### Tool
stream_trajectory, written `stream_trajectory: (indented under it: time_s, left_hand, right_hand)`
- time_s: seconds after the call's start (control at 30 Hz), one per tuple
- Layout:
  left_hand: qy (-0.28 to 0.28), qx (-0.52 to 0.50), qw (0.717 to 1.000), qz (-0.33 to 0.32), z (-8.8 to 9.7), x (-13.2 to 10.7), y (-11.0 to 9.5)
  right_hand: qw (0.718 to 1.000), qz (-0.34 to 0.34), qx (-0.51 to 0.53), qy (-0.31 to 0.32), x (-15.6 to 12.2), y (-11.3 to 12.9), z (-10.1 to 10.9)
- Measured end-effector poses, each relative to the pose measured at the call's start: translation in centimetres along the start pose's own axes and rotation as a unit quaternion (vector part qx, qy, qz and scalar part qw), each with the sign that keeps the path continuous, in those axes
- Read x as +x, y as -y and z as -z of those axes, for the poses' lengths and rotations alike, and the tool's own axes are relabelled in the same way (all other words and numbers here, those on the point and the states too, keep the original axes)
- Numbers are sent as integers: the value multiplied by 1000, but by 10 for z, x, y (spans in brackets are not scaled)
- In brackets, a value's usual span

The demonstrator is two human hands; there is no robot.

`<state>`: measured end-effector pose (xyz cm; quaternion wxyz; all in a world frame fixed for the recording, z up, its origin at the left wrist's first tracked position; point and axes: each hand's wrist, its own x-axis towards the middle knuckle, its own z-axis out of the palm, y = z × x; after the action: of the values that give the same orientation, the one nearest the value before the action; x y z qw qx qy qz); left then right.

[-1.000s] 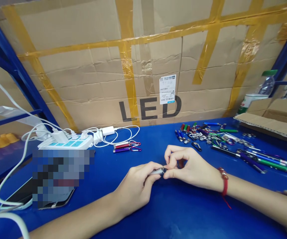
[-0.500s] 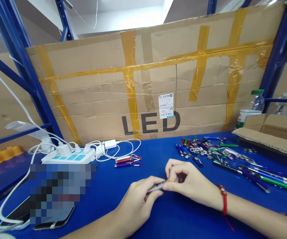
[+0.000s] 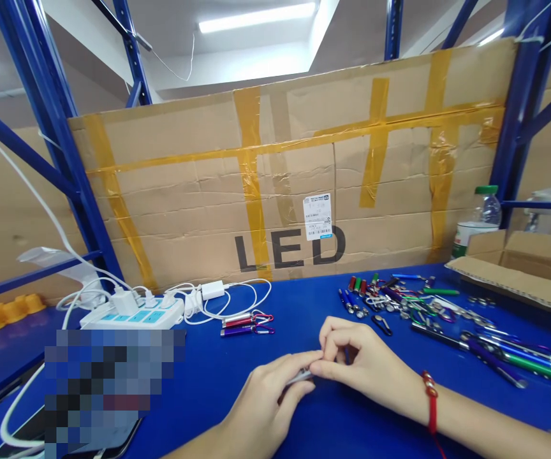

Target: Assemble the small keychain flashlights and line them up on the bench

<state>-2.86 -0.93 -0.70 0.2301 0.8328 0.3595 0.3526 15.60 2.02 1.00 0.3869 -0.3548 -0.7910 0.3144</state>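
My left hand (image 3: 261, 403) is closed around a small silver tube (image 3: 300, 376) with dark marks on it, held just above the blue table. At the tube's right end, my right hand (image 3: 354, 357) has thumb and fingertips pinched together, touching the left fingertips. Whatever sits between those right fingertips is hidden. Beyond my hands, to the left, a purple keychain flashlight (image 3: 238, 331) and a red one (image 3: 240, 320) lie side by side, each with a carabiner clip. A black carabiner clip (image 3: 381, 325) rests beyond my right hand.
A heap of coloured tubes and clips (image 3: 404, 299) spreads at the right, with longer pens (image 3: 495, 363) nearer. At the left are a white power strip (image 3: 134, 313), cables and a phone (image 3: 117, 446) partly under blurring. A cardboard box (image 3: 519, 274) and bottle (image 3: 479, 217) stand back right.
The view has tilted up, so everything sits lower in the picture. Both hands keep their hold at the silver tube; the left fingers now cover more of it.
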Motion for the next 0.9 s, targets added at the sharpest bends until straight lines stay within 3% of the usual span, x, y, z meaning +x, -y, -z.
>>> stream_trajectory:
  time_s: [0.5,0.9]
  left_hand:
    - [20,15,999,36,-2,0,0]
    - [30,26,998,46,0,0,-2]
  right_hand:
    - [997,-19,-71,11,-2,0,-1]
    - [997,-31,-70,7,-1,-2,-1]
